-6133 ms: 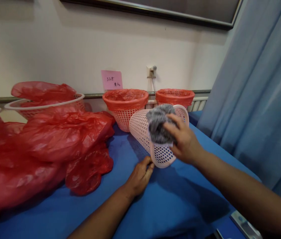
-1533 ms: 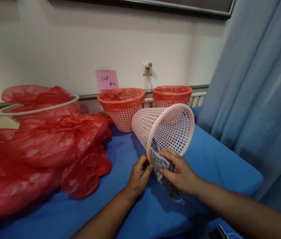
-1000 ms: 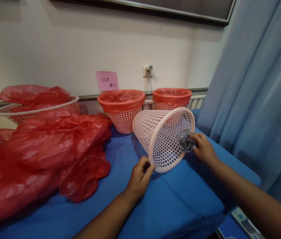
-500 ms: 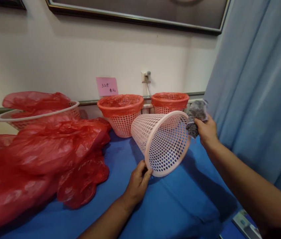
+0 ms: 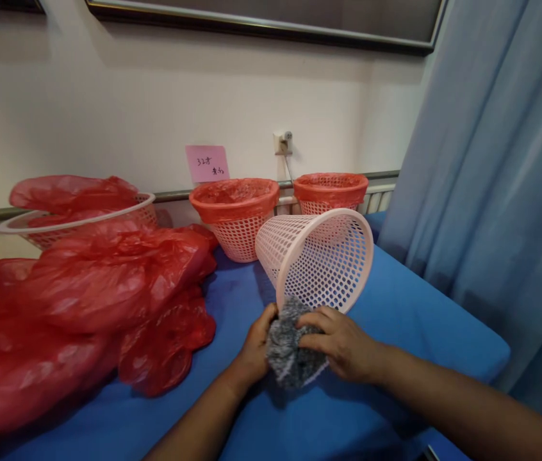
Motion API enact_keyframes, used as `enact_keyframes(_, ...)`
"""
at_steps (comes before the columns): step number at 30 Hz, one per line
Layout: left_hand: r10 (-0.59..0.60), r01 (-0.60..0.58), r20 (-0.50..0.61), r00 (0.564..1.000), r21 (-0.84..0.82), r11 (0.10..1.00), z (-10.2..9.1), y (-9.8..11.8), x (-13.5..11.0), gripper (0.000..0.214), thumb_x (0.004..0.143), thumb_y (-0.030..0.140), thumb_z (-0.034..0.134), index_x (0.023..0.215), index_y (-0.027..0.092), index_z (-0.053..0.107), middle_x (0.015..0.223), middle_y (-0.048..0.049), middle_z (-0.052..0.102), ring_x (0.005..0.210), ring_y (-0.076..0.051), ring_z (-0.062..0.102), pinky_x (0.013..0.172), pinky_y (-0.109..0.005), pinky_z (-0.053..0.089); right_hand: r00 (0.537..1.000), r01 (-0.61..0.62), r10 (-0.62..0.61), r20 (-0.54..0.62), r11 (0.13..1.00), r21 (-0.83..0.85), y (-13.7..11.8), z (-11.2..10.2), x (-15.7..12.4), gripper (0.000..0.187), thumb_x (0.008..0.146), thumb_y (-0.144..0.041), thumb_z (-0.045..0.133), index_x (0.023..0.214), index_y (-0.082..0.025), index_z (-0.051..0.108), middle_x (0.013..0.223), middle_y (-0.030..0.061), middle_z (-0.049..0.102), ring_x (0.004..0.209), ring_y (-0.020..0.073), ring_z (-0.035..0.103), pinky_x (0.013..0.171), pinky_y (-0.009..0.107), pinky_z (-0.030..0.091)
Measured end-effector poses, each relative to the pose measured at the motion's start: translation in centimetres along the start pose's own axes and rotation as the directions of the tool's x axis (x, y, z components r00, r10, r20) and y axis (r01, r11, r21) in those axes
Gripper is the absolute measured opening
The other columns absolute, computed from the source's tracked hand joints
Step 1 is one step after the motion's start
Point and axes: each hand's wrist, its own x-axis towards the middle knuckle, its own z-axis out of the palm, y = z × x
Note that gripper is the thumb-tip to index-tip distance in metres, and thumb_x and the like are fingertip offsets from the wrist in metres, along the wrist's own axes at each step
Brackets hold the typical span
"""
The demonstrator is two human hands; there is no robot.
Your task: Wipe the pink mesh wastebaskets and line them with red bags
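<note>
A pale pink perforated plastic wastebasket [image 5: 283,246] lies tilted on its side, its mouth facing me. My left hand [image 5: 255,342] grips the lower left of its rim; the fingertips are partly hidden behind a cloth. That grey, fuzzy cloth [image 5: 290,352] is bunched in my right hand [image 5: 341,342], whose fingers curl over it at the bottom of the rim. Behind the tilted basket stand two upright wastebaskets lined with red bags, one at the left [image 5: 237,240] and one at the right [image 5: 331,192].
A heap of red plastic bags [image 5: 102,282] covers the left of the blue-covered surface [image 5: 425,320]. Beyond it sits a wider white-rimmed basket [image 5: 143,203] with red plastic. A pink note [image 5: 207,164] and a socket [image 5: 283,143] are on the wall. A blue curtain [image 5: 473,166] hangs at the right.
My right hand has brought the grey cloth from the right side of the basket's rim down and left to its bottom edge. My left hand keeps its grip, and the basket has barely moved.
</note>
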Motion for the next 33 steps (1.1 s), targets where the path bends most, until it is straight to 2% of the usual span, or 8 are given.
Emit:
enact_keyframes(7, -0.063, 0.057, -0.035, 0.997, -0.135, 0.989, 0.2, 0.1, 0.7, 0.035, 0.080, 0.035, 0.083, 0.105, 0.019, 0.066, 0.104, -0.0040, 0.070, 0.100, -0.020, 0.065, 0.096, -0.037, 0.052, 0.947, -0.272, 0.276, 0.166, 0.961, -0.047, 4.2, -0.3, -4.7, 0.046, 0.067, -0.002, 0.053, 0.102, -0.024, 0.073, 0.127, 0.0037, 0.065, 0.097, 0.0223, 0.057, 0.085, 0.037, 0.051)
enact_keyframes(12, -0.026, 0.024, -0.027, 0.999, -0.075, 0.997, 0.5, 0.2, 0.6, 0.034, 0.082, 0.037, 0.080, 0.106, 0.018, 0.066, 0.103, -0.0050, 0.069, 0.100, -0.021, 0.064, 0.095, -0.038, 0.052, 0.842, -0.539, 0.508, -0.183, 0.808, -0.238, 9.6, -3.5, -7.7, 0.036, 0.074, -0.004, 0.049, 0.092, -0.022, 0.075, 0.121, 0.0082, 0.068, 0.094, 0.0249, 0.061, 0.090, 0.044, 0.053)
enact_keyframes(15, 0.007, -0.007, -0.015, 1.000, -0.029, 1.000, 0.6, 0.1, 0.6, 0.034, 0.085, 0.039, 0.077, 0.110, 0.019, 0.065, 0.105, -0.0054, 0.069, 0.102, -0.022, 0.063, 0.096, -0.039, 0.052, 0.736, -0.631, 0.454, -0.502, 0.728, -0.267, 12.2, -6.0, -8.2, 0.049, 0.073, -0.005, 0.051, 0.114, -0.022, 0.071, 0.133, 0.0123, 0.061, 0.111, 0.0325, 0.060, 0.098, 0.054, 0.052)
enact_keyframes(19, 0.013, -0.012, -0.032, 0.999, 0.023, 1.000, 0.5, -0.1, 0.6, 0.030, 0.086, 0.040, 0.075, 0.105, 0.019, 0.065, 0.100, -0.0040, 0.068, 0.096, -0.020, 0.062, 0.090, -0.035, 0.051, 0.655, -0.514, 0.186, -0.732, 0.820, -0.252, 11.2, -9.3, -4.3, 0.059, 0.080, -0.012, 0.056, 0.137, -0.028, 0.056, 0.145, 0.0111, 0.045, 0.132, 0.0339, 0.051, 0.111, 0.058, 0.046)
enact_keyframes(23, 0.003, 0.000, -0.047, 0.999, 0.051, 0.999, 0.4, 0.0, 0.6, 0.030, 0.086, 0.041, 0.076, 0.104, 0.019, 0.066, 0.098, -0.0039, 0.068, 0.091, -0.019, 0.061, 0.085, -0.032, 0.051, 0.735, -0.425, 0.138, -0.664, 0.857, -0.291, 8.9, -10.9, 1.7, 0.064, 0.081, -0.011, 0.058, 0.142, -0.029, 0.053, 0.148, 0.0105, 0.044, 0.139, 0.0330, 0.046, 0.116, 0.054, 0.042)
enact_keyframes(26, -0.013, 0.014, -0.059, 0.998, 0.032, 0.999, 0.4, 0.3, 0.5, 0.030, 0.085, 0.040, 0.076, 0.104, 0.019, 0.067, 0.098, -0.0037, 0.068, 0.091, -0.019, 0.061, 0.084, -0.032, 0.051, 0.640, -0.536, 0.287, -0.713, 0.832, -0.146, 9.8, -9.6, 2.9, 0.063, 0.083, -0.016, 0.056, 0.145, -0.021, 0.048, 0.146, 0.0167, 0.047, 0.135, 0.0328, 0.049, 0.115, 0.051, 0.043)
enact_keyframes(31, -0.011, 0.010, -0.026, 1.000, -0.040, 0.999, 0.6, 0.5, 0.2, 0.034, 0.086, 0.037, 0.077, 0.113, 0.020, 0.066, 0.106, -0.0050, 0.070, 0.103, -0.021, 0.063, 0.094, -0.036, 0.051, 0.308, -0.797, 0.708, -0.636, 0.557, 0.233, 12.6, -2.6, -2.9, 0.052, 0.088, -0.038, 0.053, 0.134, -0.014, 0.053, 0.121, 0.0206, 0.062, 0.113, 0.0344, 0.064, 0.099, 0.053, 0.053)
enact_keyframes(33, -0.014, 0.013, -0.020, 1.000, -0.046, 0.999, 0.7, 0.5, 0.1, 0.032, 0.086, 0.036, 0.077, 0.111, 0.020, 0.067, 0.103, -0.0049, 0.070, 0.100, -0.021, 0.064, 0.093, -0.035, 0.051, 0.306, -0.819, 0.816, -0.491, 0.488, 0.300, 12.7, 0.5, -5.7, 0.045, 0.088, -0.038, 0.052, 0.126, -0.014, 0.057, 0.107, 0.0169, 0.069, 0.099, 0.0331, 0.070, 0.089, 0.051, 0.058)
